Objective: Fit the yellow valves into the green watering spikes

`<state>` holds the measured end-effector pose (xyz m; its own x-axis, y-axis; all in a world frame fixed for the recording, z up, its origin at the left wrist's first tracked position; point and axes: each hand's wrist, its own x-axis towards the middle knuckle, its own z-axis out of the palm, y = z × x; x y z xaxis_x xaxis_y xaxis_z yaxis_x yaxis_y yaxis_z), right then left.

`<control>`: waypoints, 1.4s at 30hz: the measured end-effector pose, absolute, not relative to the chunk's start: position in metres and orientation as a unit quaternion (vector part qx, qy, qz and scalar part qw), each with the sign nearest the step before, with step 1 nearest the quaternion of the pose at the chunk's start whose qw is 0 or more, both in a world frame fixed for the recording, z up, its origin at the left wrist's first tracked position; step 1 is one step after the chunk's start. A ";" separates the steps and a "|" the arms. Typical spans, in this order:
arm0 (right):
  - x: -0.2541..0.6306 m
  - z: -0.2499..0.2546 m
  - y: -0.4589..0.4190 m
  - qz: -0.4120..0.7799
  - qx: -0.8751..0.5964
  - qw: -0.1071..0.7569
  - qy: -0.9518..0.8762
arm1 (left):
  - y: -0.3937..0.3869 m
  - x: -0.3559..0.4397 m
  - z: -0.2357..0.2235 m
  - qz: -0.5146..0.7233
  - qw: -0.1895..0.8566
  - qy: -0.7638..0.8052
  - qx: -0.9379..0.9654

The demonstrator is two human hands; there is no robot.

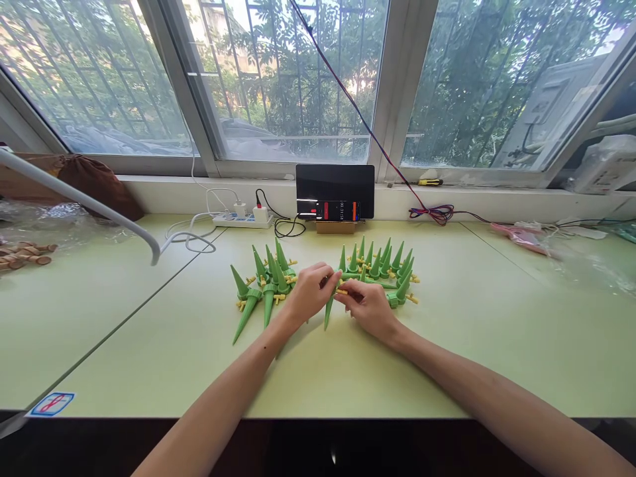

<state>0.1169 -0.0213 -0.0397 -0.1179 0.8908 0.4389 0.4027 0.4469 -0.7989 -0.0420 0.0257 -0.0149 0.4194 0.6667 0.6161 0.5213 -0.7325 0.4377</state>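
Note:
My left hand (313, 290) is closed around the upper part of a green plastic watering spike (328, 314), whose pointed end hangs down toward me. Fingers of my right hand (368, 305) pinch the small yellow valve (342, 291) at the side of that same spike. Left of my hands stands a group of green spikes (269, 301) with yellow valves, some upright and some lying with tips toward me. Behind and right of my right hand is another group of similar spikes (385, 264), mostly point up. My fingers hide part of the held spike's top.
A dark tablet (335, 182) with a phone (338, 211) before it stands by the window. A white power strip (238, 220) with cables lies left of it, a cable bundle (432, 212) to the right. A white lamp arm (84, 202) crosses the left side.

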 end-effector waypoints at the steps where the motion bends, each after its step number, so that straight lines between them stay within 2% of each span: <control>1: 0.117 -0.040 -0.021 0.252 -0.462 0.478 -0.703 | 0.025 -0.042 -0.015 0.405 0.089 0.355 0.838; 17: 0.117 -0.042 -0.020 0.237 -0.466 0.470 -0.711 | 0.024 -0.042 -0.014 0.404 0.098 0.349 0.840; 22: 0.118 -0.041 -0.018 0.184 -0.474 0.470 -0.722 | 0.024 -0.042 -0.014 0.416 0.113 0.341 0.836; 28: 0.123 -0.037 -0.016 0.105 -0.507 0.437 -0.736 | 0.027 -0.044 -0.011 0.449 0.100 0.356 0.814; 34: 0.125 -0.036 -0.017 0.074 -0.532 0.408 -0.739 | 0.027 -0.044 -0.008 0.454 0.079 0.369 0.807; 42: 0.123 -0.035 -0.018 0.046 -0.594 0.317 -0.738 | 0.027 -0.046 -0.009 0.443 0.080 0.380 0.808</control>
